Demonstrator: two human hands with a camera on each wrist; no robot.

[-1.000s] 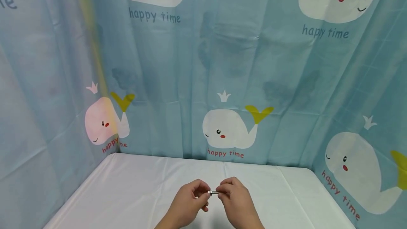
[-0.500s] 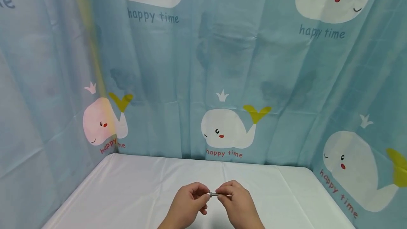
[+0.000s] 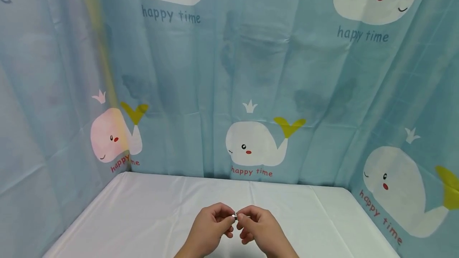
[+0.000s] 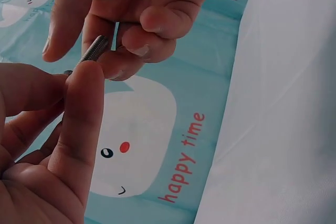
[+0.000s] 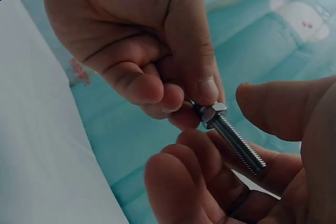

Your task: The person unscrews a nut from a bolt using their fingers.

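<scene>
A silver bolt (image 5: 239, 142) with a threaded shank is held between the two hands. My left hand (image 3: 208, 228) pinches its end between thumb and forefinger. In the right wrist view a hexagonal piece (image 5: 214, 113) sits against the left thumb; whether it is a nut or the bolt's head, I cannot tell. My right hand (image 3: 263, 228) surrounds the shank with loosely bent fingers, its thumb (image 5: 273, 106) apart from the metal. The left wrist view has the threaded end (image 4: 94, 50) poking past the left fingertips, in front of the right fingers. From the head view the bolt is mostly hidden.
Both hands are above a white-covered table (image 3: 143, 210). Blue curtains (image 3: 179, 83) printed with white whales and lettering stand around its back and sides.
My right hand pinched the shank's free end earlier. It has since shifted left, close to the left fingertips, and its thumb is off the bolt. The left hand keeps its grip.
</scene>
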